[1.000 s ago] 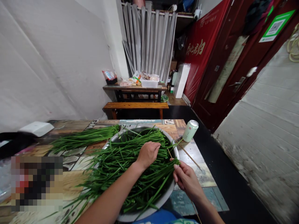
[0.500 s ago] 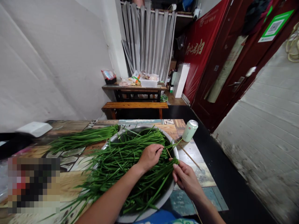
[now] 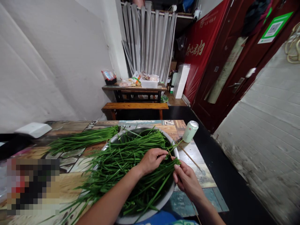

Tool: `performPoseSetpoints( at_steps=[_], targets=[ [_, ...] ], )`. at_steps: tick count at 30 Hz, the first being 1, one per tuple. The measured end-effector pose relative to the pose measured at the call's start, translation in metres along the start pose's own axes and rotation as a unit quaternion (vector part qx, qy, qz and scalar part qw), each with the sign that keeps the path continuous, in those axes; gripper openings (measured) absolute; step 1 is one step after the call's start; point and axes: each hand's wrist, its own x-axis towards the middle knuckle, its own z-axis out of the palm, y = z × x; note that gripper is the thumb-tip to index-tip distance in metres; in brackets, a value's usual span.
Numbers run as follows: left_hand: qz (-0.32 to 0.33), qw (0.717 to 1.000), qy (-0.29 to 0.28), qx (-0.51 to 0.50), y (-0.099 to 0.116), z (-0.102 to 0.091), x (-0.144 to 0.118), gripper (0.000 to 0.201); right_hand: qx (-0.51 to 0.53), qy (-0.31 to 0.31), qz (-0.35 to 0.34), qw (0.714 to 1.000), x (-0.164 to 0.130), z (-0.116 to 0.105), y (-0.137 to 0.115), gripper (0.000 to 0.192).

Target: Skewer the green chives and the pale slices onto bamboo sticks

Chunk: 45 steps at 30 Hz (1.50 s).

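We have a bunch of green stems [image 3: 164, 174] lying over the near right part of a metal basin [image 3: 172, 189], its cut ends gathered at the rim in our right hand [image 3: 187, 179], which grips them. Our left hand [image 3: 152, 160] is narrow, fingertips drawn together right at a thin straw strand [image 3: 170, 154] beside those ends; we cannot tell whether they have closed on it. We judge the step in hand to be binding the bunch, and the next move calls for a sure pinch on the strand while the right hand keeps the ends even. More stems [image 3: 140, 143] fill the basin, leaf tips spilling over its left rim. Around it, on the counter [image 3: 206, 181], a second bunch [image 3: 85, 139] lies toward the far left, a loose straw [image 3: 191, 158] rests near the right edge, and a pale green can [image 3: 190, 132] stands upright near the far right corner.
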Motion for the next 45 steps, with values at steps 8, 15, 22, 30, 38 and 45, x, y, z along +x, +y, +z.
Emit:
performPoseSetpoints(
  at_steps=[8, 15, 22, 30, 38, 45],
  targets=[
    [-0.001, 0.995, 0.028, 0.094, -0.008, -0.016, -0.001, 0.024, 0.001, 0.005, -0.001, 1.0, -0.006, 0.001, -0.002, 0.028],
    [-0.046, 0.936, 0.024, 0.349, -0.035, -0.009, 0.002, 0.017, -0.016, 0.015, 0.001, 1.0, -0.007, -0.001, 0.002, 0.03],
    [-0.03, 0.914, 0.013, 0.404, -0.037, -0.001, 0.004, 0.018, -0.013, 0.009, 0.004, 1.0, -0.006, -0.002, 0.002, 0.032],
    [-0.038, 0.931, 0.028, 0.363, -0.036, 0.0, 0.006, 0.01, -0.021, 0.017, 0.016, 1.0, -0.006, 0.0, 0.0, 0.036],
    [-0.03, 0.957, 0.072, 0.279, -0.032, -0.006, 0.006, 0.017, -0.027, 0.022, 0.014, 0.999, -0.006, 0.001, 0.0, 0.037],
    [-0.033, 0.993, 0.056, 0.096, -0.019, -0.003, 0.007, 0.026, -0.027, 0.025, 0.016, 0.999, -0.004, 0.0, -0.001, 0.036]
  ],
)
